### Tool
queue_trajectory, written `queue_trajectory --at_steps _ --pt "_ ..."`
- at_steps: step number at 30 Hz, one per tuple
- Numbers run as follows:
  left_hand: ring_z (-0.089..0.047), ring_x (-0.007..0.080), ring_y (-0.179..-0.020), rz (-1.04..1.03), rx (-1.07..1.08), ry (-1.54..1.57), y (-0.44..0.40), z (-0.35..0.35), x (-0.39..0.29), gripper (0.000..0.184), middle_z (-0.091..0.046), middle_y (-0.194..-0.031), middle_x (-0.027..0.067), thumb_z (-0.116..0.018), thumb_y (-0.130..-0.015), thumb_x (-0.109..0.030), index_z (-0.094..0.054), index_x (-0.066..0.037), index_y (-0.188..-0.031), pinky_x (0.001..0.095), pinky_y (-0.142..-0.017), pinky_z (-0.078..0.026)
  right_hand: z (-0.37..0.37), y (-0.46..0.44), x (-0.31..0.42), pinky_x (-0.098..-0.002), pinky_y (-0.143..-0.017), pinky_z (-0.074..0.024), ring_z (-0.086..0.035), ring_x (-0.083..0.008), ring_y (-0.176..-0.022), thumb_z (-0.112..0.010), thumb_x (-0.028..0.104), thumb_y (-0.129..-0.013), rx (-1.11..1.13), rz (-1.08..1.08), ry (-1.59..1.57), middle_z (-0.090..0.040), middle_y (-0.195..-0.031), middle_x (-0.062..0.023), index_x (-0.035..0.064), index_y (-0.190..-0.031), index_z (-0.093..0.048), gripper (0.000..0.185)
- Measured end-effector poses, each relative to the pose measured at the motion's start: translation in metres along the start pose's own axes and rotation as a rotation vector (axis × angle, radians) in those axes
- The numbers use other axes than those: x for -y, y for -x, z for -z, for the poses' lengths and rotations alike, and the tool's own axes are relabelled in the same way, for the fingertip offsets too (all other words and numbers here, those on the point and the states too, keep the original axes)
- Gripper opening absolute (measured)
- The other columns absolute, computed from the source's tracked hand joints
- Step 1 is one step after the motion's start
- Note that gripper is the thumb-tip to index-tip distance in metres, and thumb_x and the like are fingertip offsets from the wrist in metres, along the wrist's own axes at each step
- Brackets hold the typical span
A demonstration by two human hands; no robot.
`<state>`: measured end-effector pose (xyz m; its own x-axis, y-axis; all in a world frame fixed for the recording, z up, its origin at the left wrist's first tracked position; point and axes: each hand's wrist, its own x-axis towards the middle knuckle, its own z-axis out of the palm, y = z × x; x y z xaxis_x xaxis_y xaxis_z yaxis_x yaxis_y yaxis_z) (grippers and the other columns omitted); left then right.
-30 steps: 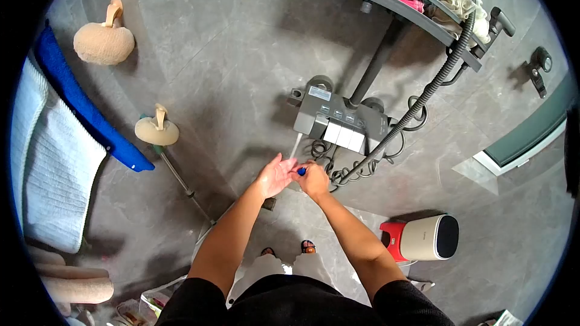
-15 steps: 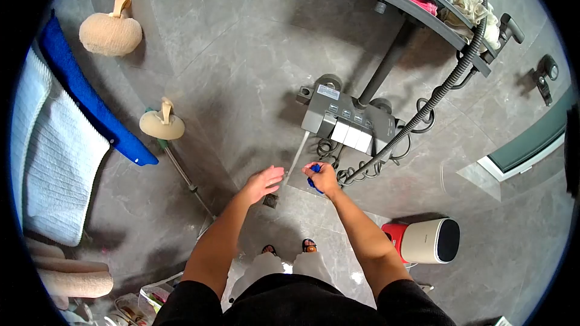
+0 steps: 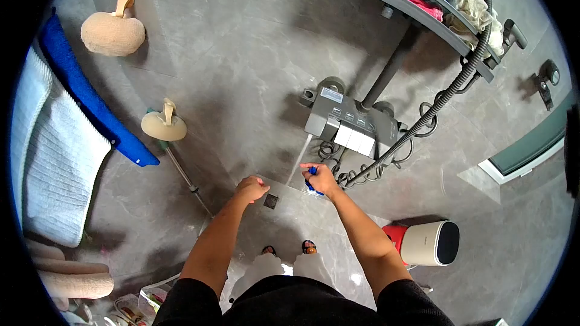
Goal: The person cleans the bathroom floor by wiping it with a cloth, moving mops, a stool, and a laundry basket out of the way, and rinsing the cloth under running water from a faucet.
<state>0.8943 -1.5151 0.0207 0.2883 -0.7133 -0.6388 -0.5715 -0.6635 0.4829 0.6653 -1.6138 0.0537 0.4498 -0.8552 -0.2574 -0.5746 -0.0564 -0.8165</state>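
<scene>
My right hand (image 3: 321, 179) is closed around a small blue object (image 3: 312, 171) with a whitish part below it; its exact kind is hard to make out. The index finger stretches out over its top. To the left, apart from it, my left hand (image 3: 251, 189) has its fingers curled in. Whatever those fingers may hold is hidden. A square floor drain (image 3: 271, 201) lies below and between the hands. Beyond my right hand stands the grey base (image 3: 347, 124) of what looks like a garment steamer, with coiled cords beside it.
A ribbed hose (image 3: 447, 93) rises to a grey board (image 3: 411, 6) carrying cloths and mesh puffs. A red and cream appliance (image 3: 423, 243) sits at right. Left are a light-blue towel (image 3: 63, 157), a blue towel (image 3: 90, 96), a metal pole (image 3: 181, 169) and padded round items (image 3: 113, 34).
My left hand has drawn down and left, its spread fingers now curled. My right hand has turned, with the index finger extended over the blue object. The view has shifted slightly.
</scene>
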Motion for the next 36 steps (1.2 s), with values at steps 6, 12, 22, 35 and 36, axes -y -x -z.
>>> queue_trajectory --at_steps 6,12,22,35,36 --pt "-0.062 0.0251 -0.106 -0.263 -0.116 0.083 -0.018 -0.006 0.001 0.030 -0.066 -0.114 0.0081 -0.063 -0.089 -0.034 -0.066 -0.016 -0.113 0.0353 -0.092 -0.049 -0.007 -0.016 -0.006 -0.0275 -0.058 -0.0464 -0.056 -0.0097 -0.059 -0.065 0.021 -0.085 0.050 -0.039 -0.183 -0.064 -0.070 -0.0008 0.0076 -0.104 -0.070 0.024" --pt "-0.052 0.0177 -0.119 -0.338 0.132 0.924 -0.018 -0.024 -0.046 0.048 -0.059 -0.127 0.0026 -0.056 -0.094 -0.047 -0.054 -0.015 -0.129 0.0427 -0.101 -0.038 -0.013 -0.021 0.013 -0.0263 -0.060 -0.0489 -0.060 -0.0116 -0.064 -0.061 0.034 -0.093 -0.003 -0.222 -0.968 -0.065 -0.082 -0.0007 0.0109 -0.103 -0.066 0.026" --pt "-0.054 0.0213 -0.111 -0.259 0.499 1.806 -0.017 -0.083 -0.110 0.036 -0.059 -0.119 0.0056 -0.056 -0.095 -0.037 -0.055 -0.012 -0.122 0.0359 -0.099 -0.042 -0.053 -0.050 -0.013 -0.0325 -0.101 -0.0386 -0.053 -0.0245 -0.117 -0.039 0.041 -0.101 -0.274 -0.228 -0.629 -0.058 -0.127 -0.0165 0.0024 -0.130 -0.054 0.050" --pt "-0.054 0.0177 -0.110 -0.173 0.351 1.730 -0.067 -0.081 -0.073 0.042 -0.060 -0.116 0.0026 -0.051 -0.096 -0.047 -0.058 -0.016 -0.122 0.0349 -0.091 -0.045 -0.094 -0.015 0.022 -0.0367 -0.105 -0.0335 -0.048 -0.0289 -0.121 -0.030 0.037 -0.104 -0.394 0.296 -0.278 -0.052 -0.130 -0.0210 0.0013 -0.136 -0.042 0.050" --pt "-0.054 0.0182 -0.113 -0.202 0.268 1.722 -0.071 -0.084 -0.075 0.043 -0.059 -0.120 0.0029 -0.050 -0.096 -0.046 -0.057 -0.015 -0.125 0.0360 -0.094 -0.044 -0.088 -0.029 -0.006 -0.0369 -0.108 -0.0311 -0.044 -0.0302 -0.125 -0.030 0.037 -0.104 -0.287 0.204 -0.334 -0.048 -0.135 -0.0214 0.0012 -0.138 -0.040 0.050"
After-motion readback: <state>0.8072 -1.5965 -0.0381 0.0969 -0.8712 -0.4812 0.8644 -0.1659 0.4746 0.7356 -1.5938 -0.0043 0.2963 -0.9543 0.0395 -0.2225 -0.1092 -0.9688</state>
